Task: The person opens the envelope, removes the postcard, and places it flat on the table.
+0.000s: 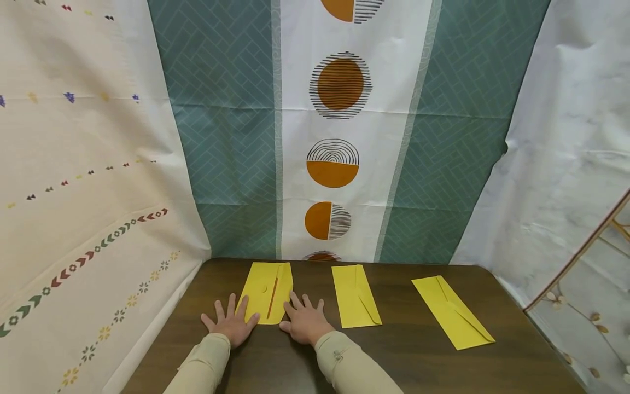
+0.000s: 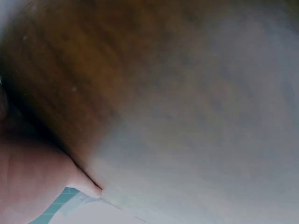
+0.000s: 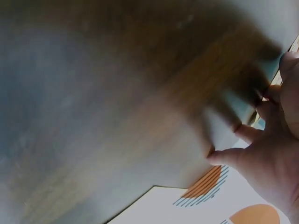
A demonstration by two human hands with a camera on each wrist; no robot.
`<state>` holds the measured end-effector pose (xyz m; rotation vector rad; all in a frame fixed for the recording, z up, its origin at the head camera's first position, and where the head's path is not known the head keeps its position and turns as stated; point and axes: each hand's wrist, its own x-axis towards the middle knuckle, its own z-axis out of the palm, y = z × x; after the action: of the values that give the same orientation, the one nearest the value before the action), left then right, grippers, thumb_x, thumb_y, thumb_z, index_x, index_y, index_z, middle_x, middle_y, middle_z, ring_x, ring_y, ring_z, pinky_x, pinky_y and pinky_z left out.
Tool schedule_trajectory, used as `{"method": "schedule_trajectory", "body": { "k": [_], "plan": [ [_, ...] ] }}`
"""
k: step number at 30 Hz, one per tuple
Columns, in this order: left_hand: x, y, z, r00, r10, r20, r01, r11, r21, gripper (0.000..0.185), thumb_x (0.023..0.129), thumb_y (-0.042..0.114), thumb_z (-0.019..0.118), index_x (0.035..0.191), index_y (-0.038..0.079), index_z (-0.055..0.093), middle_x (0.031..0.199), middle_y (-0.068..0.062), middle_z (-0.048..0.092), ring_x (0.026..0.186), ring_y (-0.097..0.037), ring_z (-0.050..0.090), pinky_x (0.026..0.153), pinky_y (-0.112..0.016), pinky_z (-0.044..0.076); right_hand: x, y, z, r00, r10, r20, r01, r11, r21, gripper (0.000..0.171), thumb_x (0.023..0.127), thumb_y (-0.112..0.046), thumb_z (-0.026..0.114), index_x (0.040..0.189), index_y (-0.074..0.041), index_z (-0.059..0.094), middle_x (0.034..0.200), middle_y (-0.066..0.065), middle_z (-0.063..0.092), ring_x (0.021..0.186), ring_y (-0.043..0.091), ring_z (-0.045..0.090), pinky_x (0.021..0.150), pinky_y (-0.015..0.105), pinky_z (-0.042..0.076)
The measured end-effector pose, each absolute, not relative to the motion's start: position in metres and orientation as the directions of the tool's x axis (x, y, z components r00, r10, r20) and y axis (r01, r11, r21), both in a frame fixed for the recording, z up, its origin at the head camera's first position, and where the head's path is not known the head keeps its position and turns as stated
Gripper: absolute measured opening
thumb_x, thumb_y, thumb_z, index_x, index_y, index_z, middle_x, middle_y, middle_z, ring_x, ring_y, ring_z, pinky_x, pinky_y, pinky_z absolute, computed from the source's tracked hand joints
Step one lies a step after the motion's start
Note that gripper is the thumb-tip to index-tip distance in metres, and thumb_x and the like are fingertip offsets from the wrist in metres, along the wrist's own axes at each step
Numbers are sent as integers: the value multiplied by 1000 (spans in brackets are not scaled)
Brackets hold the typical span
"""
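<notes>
Resting flat w/ fingers spread, left hand (image 1: 230, 324) and right hand (image 1: 304, 320) lie on the dark wooden table (image 1: 418, 355), each touching a near corner of the leftmost yellow envelope (image 1: 268, 291); neither grasps it. That envelope sits at table's far left, flap side up. Two more yellow envelopes (image 1: 355, 296) (image 1: 453, 312) lie apart to the right. Patterned curtain (image 1: 339, 126) hangs behind.

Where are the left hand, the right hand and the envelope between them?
left hand (image 1: 232, 324), head view, back of the hand.
right hand (image 1: 306, 322), head view, back of the hand.
open envelope (image 1: 266, 290), head view, its yellow body.
</notes>
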<state>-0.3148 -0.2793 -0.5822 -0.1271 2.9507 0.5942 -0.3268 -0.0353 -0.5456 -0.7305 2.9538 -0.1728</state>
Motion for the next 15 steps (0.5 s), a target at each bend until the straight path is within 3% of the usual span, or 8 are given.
{"method": "schedule_trajectory", "body": {
  "k": [4, 8, 11, 15],
  "plan": [
    [-313, -281, -590, -991, -48, -129, -95, 917, 388, 104, 98, 87, 33, 171, 13, 24, 178, -28, 3, 157, -67, -10, 109, -90, -17, -330, -28, -545, -849, -519, -99, -509, 853, -112, 63, 109, -58, 49, 164, -29, 44, 174, -9, 38, 163, 30, 33, 124, 70, 31],
    [-314, -279, -593, -994, -42, -101, -76, 927, 368, 96, 104, 77, 37, 171, 10, 23, 179, -27, 3, 158, -66, -9, 106, -93, -15, -331, -25, -541, -839, -532, -111, -521, 845, -117, 63, 108, -56, 51, 165, -29, 44, 173, -8, 40, 163, 30, 34, 126, 69, 30],
    [-316, -271, -586, -997, -49, -60, -66, 939, 337, 92, 106, 69, 43, 168, 2, 28, 178, -27, 12, 160, -64, 1, 105, -96, -9, -332, -25, -537, -839, -533, -112, -523, 845, -106, 64, 108, -56, 52, 165, -29, 44, 173, -8, 40, 163, 30, 34, 126, 68, 30],
    [-317, -256, -572, -997, -66, -27, -71, 938, 339, 101, 102, 69, 53, 160, -11, 34, 170, -34, 27, 159, -61, 17, 106, -97, 2, -333, -27, -536, -840, -530, -120, -521, 848, -96, 64, 107, -57, 53, 165, -30, 44, 173, -8, 40, 163, 29, 34, 126, 68, 31]
  ]
}}
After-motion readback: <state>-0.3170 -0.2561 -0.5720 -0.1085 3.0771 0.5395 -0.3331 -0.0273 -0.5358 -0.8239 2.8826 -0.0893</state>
